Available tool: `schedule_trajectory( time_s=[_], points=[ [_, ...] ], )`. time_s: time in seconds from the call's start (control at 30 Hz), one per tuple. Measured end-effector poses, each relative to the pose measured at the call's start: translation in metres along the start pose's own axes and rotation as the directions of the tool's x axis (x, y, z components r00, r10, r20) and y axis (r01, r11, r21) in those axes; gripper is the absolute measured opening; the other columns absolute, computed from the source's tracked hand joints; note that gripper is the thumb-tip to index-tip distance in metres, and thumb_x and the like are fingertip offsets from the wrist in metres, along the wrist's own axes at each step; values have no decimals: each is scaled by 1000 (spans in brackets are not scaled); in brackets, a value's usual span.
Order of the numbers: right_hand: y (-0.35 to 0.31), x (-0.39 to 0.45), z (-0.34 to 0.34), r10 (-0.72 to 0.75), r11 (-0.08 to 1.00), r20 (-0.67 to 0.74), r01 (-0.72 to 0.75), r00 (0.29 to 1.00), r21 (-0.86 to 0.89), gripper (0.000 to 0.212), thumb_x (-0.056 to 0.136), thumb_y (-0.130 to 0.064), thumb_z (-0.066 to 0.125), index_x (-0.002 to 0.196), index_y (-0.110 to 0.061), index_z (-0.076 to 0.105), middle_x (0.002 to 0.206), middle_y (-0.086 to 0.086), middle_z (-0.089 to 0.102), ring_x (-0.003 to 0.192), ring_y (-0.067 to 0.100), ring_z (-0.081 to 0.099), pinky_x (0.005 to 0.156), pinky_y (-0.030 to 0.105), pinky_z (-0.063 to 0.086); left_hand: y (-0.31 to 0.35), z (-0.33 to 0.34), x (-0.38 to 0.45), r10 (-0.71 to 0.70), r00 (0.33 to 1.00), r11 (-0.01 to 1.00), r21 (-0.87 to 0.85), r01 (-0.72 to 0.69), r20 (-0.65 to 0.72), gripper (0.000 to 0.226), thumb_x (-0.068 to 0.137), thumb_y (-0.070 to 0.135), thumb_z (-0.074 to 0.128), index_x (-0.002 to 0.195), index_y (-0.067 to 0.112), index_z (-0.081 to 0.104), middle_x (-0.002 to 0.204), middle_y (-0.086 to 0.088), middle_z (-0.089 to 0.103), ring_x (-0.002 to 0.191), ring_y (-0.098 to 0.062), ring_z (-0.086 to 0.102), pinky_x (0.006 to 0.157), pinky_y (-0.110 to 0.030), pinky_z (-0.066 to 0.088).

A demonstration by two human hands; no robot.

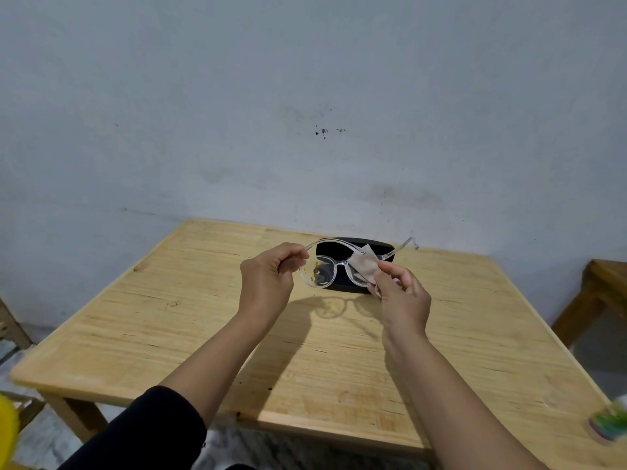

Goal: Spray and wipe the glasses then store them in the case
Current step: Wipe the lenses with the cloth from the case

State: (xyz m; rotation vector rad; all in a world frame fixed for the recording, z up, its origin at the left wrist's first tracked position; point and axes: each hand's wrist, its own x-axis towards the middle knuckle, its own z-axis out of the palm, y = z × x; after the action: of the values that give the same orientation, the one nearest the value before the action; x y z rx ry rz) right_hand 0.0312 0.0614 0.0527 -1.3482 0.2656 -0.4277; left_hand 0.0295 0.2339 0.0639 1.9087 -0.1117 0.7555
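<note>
Clear-framed glasses [334,268] hang in the air above the table, both arms unfolded. My left hand [268,278] pinches the left end of the frame. The left lens carries yellow-brown smears. My right hand [402,293] presses a small pinkish cloth [364,266] against the right lens. Behind the glasses, a black case [353,249] lies open on the wooden table [203,317], partly hidden by the frame and cloth.
A bottle with a green and pink label [609,424] stands at the table's front right corner, blurred. A wooden stool or bench [597,293] sits at the right. A yellow object [6,425] shows at the left edge. A grey wall rises behind the table.
</note>
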Motion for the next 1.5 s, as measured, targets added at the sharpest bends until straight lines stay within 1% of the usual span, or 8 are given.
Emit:
schedule_trajectory(
  time_s=[0.2,0.37,0.57,0.87,1.07,1.2,1.37,1.5],
  points=[
    [5,0,7,-16,999,-58,13,998,-44,21,80,-13,67,67,-29,64,89,1,61,80,20,60,71,32,52,4,3,-3,6,999,1000,-15,-5,34,30,81,-12,52,82,12,71,71,3,70,75,-5,67,76,-14,51],
    [-3,0,1,-32,999,23,32,999,-22,19,83,-7,63,77,-25,62,83,-3,61,71,9,54,49,6,42,4,-1,0,-16,999,1000,1,16,47,33,81,-12,50,80,14,70,71,2,70,74,-5,66,75,-16,51],
    [-1,0,1,-14,997,37,11,999,73,30,82,5,58,79,-24,61,98,3,66,87,15,62,65,16,48,2,-1,-2,-36,998,999,12,35,61,32,81,-11,52,79,16,70,70,1,71,73,-7,67,74,-16,51],
    [0,-2,3,-55,998,-27,55,998,-12,19,88,-11,60,92,-26,71,104,15,68,72,21,53,51,3,41,5,5,-3,-9,997,1000,-2,9,76,32,81,-11,52,79,16,70,71,0,71,74,-10,67,74,-19,51],
    [0,-3,0,-67,987,119,84,991,-140,14,83,-24,67,89,-34,73,97,13,71,79,37,55,68,23,44,4,5,-3,-13,998,1000,4,13,58,33,80,-11,53,80,17,70,71,0,71,73,-9,67,69,-10,49],
    [-6,1,-7,-41,939,309,142,950,-314,15,87,-17,62,94,-24,74,71,-14,61,59,-2,51,52,3,37,1,2,-3,-40,998,999,10,40,55,31,79,-11,56,78,15,70,69,12,67,74,-4,66,66,-2,44],
    [-11,5,-14,4,884,491,226,871,-410,15,88,-5,58,94,-8,72,45,-25,58,46,-14,51,47,2,35,-3,-2,0,-58,997,997,50,55,48,32,80,-10,55,76,18,69,67,7,68,73,-5,65,65,-4,44],
    [-12,8,-18,16,778,597,365,802,-511,19,88,-4,57,85,-15,72,58,-20,64,51,-11,53,52,5,36,-3,-5,2,-57,998,996,67,55,29,32,80,-10,51,75,17,68,68,-2,70,73,-12,68,70,-17,49]
  ],
)
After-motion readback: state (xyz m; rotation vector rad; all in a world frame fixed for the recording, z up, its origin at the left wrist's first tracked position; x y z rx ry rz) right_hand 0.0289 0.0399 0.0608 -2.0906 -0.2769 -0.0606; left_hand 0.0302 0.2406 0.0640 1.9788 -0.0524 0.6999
